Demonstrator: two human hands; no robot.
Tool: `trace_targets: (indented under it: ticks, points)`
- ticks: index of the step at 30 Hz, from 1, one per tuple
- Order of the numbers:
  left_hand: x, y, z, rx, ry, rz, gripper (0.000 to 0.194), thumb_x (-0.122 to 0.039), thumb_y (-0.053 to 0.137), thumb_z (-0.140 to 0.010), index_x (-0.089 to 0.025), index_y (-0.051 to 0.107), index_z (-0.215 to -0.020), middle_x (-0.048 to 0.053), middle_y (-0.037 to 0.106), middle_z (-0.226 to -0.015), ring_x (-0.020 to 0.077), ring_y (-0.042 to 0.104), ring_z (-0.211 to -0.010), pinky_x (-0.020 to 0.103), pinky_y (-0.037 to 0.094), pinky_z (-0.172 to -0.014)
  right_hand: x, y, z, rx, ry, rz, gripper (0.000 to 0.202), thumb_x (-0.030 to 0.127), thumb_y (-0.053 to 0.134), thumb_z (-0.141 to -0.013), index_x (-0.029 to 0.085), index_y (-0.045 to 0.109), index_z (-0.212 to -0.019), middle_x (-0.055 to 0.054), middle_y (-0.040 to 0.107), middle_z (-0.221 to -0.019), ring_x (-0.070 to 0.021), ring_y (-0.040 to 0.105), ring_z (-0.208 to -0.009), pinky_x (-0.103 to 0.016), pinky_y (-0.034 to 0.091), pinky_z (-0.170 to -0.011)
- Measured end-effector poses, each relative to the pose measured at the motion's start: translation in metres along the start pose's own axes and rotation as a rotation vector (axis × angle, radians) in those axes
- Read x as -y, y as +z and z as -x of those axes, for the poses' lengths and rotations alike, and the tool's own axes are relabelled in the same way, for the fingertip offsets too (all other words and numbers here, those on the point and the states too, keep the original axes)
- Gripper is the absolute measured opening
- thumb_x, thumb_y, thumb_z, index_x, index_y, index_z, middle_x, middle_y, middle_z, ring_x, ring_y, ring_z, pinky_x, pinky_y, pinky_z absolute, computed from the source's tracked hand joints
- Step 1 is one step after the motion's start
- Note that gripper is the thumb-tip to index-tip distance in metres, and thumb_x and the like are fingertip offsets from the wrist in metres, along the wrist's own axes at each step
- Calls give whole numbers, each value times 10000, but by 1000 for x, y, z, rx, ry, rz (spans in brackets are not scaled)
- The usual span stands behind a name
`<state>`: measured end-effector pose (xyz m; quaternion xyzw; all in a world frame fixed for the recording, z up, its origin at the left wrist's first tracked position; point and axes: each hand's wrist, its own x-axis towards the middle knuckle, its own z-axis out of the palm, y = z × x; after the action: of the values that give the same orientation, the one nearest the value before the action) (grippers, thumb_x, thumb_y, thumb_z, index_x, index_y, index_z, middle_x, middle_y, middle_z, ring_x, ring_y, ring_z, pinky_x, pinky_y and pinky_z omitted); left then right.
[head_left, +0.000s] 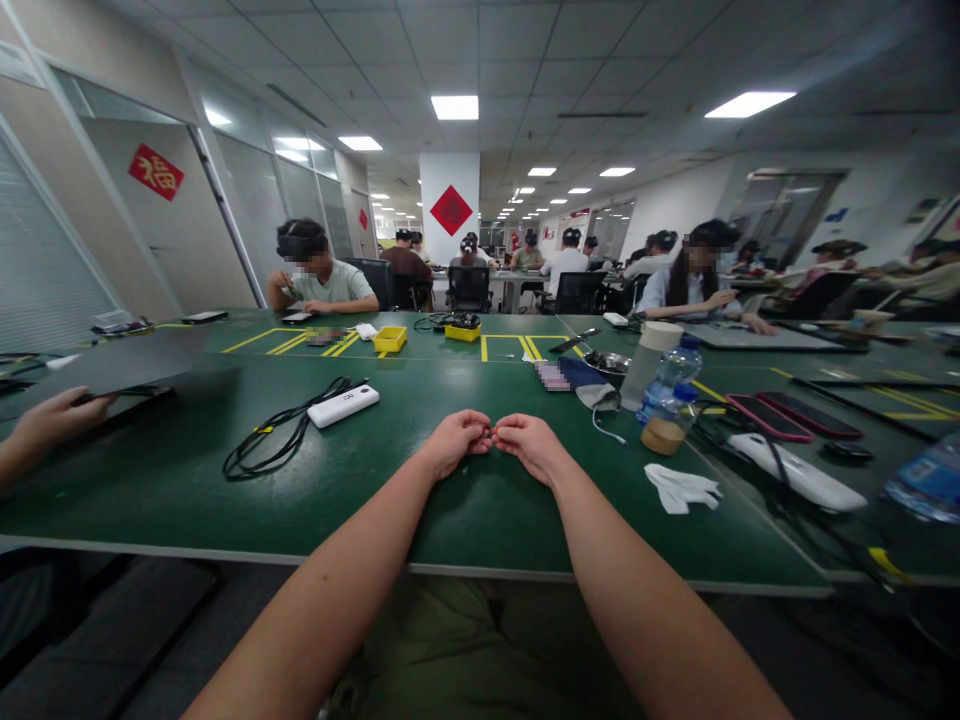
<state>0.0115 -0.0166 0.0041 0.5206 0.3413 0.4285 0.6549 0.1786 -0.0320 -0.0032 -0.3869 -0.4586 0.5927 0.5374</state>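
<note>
My left hand (457,442) and my right hand (527,447) meet just above the green table (390,530), close to its near edge. Both are closed in a pinch, fingertips almost touching. A tiny dark thing (491,433) shows between the fingertips, too small to name. To the left of my hands lies a white power bank (343,406) with a looped black cable (262,462). A crumpled white cloth or tissue (681,489) rests to the right of my right hand.
On the right stand plastic bottles (670,420), a pale tumbler (651,365), a metal bowl (609,364) and phones (769,417). Yellow trays (390,341) sit farther back. At the left edge, another person's hand (56,425) holds a flat grey panel (135,362). People sit across the table.
</note>
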Motion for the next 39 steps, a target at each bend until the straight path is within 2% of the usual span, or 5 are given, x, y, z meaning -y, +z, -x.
trace_targets:
  ticks: [9, 15, 23, 33, 39]
  points:
    - [-1, -1, -1, -24, -53, 81, 173, -21, 501, -784, -115, 557, -919, 76, 653, -728, 104, 640, -580, 217, 539, -588, 8, 2, 4, 8, 25, -73, 48, 138, 645, -681, 126, 644, -728, -90, 695, -745, -159, 659, -705, -282, 540, -697]
    - [-3, 0, 0, 2, -33, 105, 166, -26, 517, -766, -104, 576, -900, 89, 659, -752, 107, 639, -583, 227, 544, -601, 5, 2, 2, -18, 5, -28, 120, 59, 625, -642, 129, 650, -737, -92, 705, -777, -161, 671, -718, -280, 545, -708]
    - [-3, 1, 1, -16, -19, 70, 234, 18, 470, -740, -109, 594, -891, 72, 649, -733, 113, 651, -640, 205, 530, -598, 6, 5, 5, -4, -6, -6, 143, 106, 710, -630, 135, 631, -745, -55, 680, -713, -163, 677, -697, -259, 548, -654]
    - [-1, 2, 0, -71, 27, -67, 202, 7, 479, -741, -116, 603, -842, -4, 558, -584, 38, 498, -418, 126, 369, -403, 6, 2, 4, 4, 12, -45, 85, 118, 666, -655, 132, 641, -735, -67, 684, -734, -152, 661, -703, -285, 545, -700]
    - [-4, 4, 2, -82, -7, -11, 168, -23, 516, -759, -120, 580, -880, 12, 584, -618, 62, 545, -457, 157, 438, -450, 5, 2, 3, 14, 12, -28, 97, 90, 654, -645, 141, 642, -726, -70, 693, -742, -148, 657, -697, -278, 544, -688]
